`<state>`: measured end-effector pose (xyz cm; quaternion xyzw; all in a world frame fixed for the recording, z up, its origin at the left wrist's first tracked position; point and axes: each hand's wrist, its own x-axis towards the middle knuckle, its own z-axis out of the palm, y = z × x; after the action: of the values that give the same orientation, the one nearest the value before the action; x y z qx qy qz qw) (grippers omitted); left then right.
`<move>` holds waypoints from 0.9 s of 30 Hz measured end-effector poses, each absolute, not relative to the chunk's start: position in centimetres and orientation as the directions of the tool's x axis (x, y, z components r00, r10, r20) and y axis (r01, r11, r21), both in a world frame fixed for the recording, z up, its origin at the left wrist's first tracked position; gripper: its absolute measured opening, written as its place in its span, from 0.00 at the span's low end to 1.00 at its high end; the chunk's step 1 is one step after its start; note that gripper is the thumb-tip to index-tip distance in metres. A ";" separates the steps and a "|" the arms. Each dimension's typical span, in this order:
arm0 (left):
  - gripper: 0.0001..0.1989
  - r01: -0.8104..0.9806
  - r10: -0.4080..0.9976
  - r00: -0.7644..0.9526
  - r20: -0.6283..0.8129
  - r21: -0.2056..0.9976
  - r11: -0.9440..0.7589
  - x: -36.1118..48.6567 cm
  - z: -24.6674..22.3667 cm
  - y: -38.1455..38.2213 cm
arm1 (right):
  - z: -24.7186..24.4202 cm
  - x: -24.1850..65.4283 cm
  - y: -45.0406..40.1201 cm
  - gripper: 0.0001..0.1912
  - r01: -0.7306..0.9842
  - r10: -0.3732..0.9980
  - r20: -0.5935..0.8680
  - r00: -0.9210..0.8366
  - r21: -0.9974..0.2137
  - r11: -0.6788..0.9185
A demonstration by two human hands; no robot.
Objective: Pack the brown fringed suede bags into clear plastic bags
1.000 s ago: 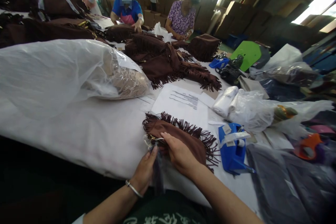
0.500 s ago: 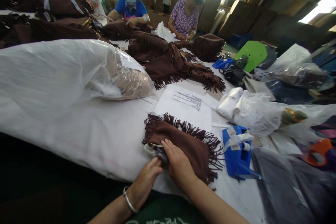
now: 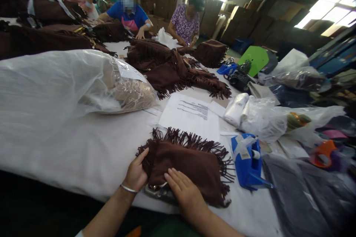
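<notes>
A dark brown fringed bag [image 3: 189, 161] lies flat on the white-covered table [image 3: 91, 148] in front of me. My left hand [image 3: 137, 173] holds its left end, thumb along the fringe and the other fingers mostly hidden. Spread flat across the bag's lower front edge is my right hand [image 3: 185, 192], fingers stretched out and pressing on the cloth. Metal hardware and a clear plastic-wrapped part [image 3: 158, 191] show at the near edge, partly under my right hand.
Behind the bag lies a printed sheet [image 3: 189, 113]. A blue tape dispenser [image 3: 246, 163] stands to its right, near dark folded plastic [image 3: 300, 189]. A large clear plastic bag [image 3: 78, 81] lies left. More brown fringed goods [image 3: 158, 59] are piled beyond, where co-workers [image 3: 129, 13] work.
My left hand has moved from the near-edge hardware up to the bag's left fringed end. My right hand stays flat on the bag, which sits slightly lower in view.
</notes>
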<state>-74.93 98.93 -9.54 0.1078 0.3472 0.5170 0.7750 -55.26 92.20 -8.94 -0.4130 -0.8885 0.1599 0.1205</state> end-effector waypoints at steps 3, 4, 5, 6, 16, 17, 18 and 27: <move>0.24 -0.377 0.962 0.079 -0.263 0.885 0.273 -75.3 -9.3 98.5 | -10.6 -56.1 91.8 0.35 0.668 0.756 0.094 -0.648 -0.405 0.624; 0.25 -0.172 0.981 0.093 -0.167 0.968 0.182 -75.0 -9.3 98.3 | -11.0 -56.3 91.7 0.35 0.657 0.750 0.087 -0.655 -0.423 0.623; 0.25 0.045 0.985 0.154 -0.083 0.996 0.077 -74.4 -9.4 98.0 | -11.2 -56.3 91.7 0.35 0.646 0.746 0.075 -0.661 -0.449 0.618; 0.26 0.243 0.970 0.241 -0.028 0.970 -0.032 -73.7 -9.6 97.6 | -11.1 -56.2 91.6 0.38 0.634 0.743 0.058 -0.667 -0.480 0.606; 0.30 0.486 0.569 0.818 0.088 0.422 -0.765 -67.3 -9.2 95.5 | -7.5 -44.4 85.1 0.21 0.289 0.999 0.026 0.029 -0.957 0.017; 0.33 0.445 0.508 0.857 0.085 0.372 -0.815 -66.2 -9.1 95.5 | -8.1 -43.3 84.1 0.23 0.186 0.971 -0.058 0.232 -0.977 -0.103; 0.36 0.419 0.466 0.881 0.080 0.324 -0.848 -65.1 -9.1 95.5 | -8.8 -42.4 83.3 0.24 0.080 0.915 -0.144 0.378 -0.979 -0.187; 0.36 0.382 0.425 0.869 0.255 0.201 -0.902 -61.8 -10.9 96.4 | -10.7 -41.6 81.7 0.25 -0.455 0.848 -0.529 -0.027 -0.749 -0.481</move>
<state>-61.79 96.43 -10.91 0.9639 0.2092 0.1480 0.0722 -41.59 81.73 -10.71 -0.5136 -0.1913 0.6905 0.4720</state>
